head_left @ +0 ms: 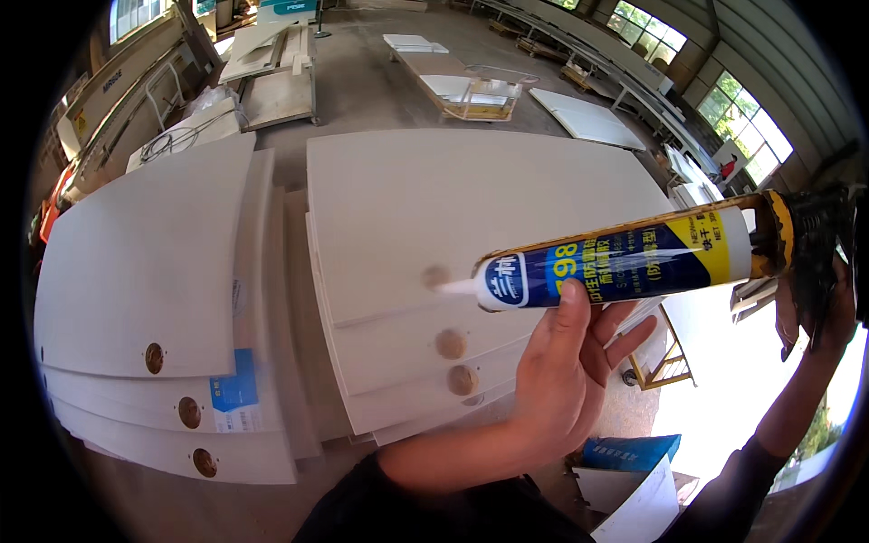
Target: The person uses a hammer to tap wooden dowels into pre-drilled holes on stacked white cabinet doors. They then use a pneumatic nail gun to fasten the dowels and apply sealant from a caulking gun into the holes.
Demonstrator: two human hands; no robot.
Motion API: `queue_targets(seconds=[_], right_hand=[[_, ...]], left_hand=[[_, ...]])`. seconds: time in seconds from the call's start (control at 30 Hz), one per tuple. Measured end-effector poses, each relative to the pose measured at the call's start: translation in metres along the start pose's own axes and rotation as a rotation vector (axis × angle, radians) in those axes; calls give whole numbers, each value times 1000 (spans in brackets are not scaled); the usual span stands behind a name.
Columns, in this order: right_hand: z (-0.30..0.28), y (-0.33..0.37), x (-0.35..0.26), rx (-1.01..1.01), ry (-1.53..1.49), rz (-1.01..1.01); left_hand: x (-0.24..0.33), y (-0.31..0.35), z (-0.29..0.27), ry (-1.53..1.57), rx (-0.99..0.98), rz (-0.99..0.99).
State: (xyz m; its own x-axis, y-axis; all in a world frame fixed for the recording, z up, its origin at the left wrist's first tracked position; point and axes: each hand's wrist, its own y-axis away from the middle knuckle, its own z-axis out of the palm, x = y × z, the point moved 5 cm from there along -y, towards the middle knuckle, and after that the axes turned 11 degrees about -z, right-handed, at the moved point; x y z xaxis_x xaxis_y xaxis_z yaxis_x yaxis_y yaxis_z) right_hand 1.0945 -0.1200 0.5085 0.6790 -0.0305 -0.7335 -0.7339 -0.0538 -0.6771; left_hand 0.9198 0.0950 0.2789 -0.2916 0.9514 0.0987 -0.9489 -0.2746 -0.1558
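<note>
A caulking gun [772,233] with a yellow frame and dark handle lies nearly level across the right half of the view. In it sits a sealant cartridge [625,262] with a blue and yellow label, its white nozzle [457,287] pointing left over a white panel. My left hand [563,371] supports the front of the gun from below, thumb on the cartridge; its other fingers are partly spread, some hidden behind. At the far right, my right hand [833,303] wraps the gun's handle, its fingers partly in shadow.
Stacked white panels [489,199] with round holes lie in front, with another stack [145,262] on the left. An opened blue box [631,452] sits low on the right. Farther off are a wheeled cart [489,98], a loaded trolley [281,97] and a long conveyor [597,68].
</note>
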Motion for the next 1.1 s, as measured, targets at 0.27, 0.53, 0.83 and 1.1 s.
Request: queue_targets(seconds=[0.27, 0.53, 0.83, 1.1], right_hand=[[-9, 14, 22, -1163, -210, -263], [-190, -34, 156, -781, -60, -23], [-341, -132, 289, -140, 40, 254], [-342, -205, 358, -314, 153, 297]], left_hand=[[-32, -34, 19, -23, -3, 115], [-202, -176, 5, -208, -55, -135], [-407, -338, -22, -119, 3, -442], [-443, -401, -44, -122, 70, -422]])
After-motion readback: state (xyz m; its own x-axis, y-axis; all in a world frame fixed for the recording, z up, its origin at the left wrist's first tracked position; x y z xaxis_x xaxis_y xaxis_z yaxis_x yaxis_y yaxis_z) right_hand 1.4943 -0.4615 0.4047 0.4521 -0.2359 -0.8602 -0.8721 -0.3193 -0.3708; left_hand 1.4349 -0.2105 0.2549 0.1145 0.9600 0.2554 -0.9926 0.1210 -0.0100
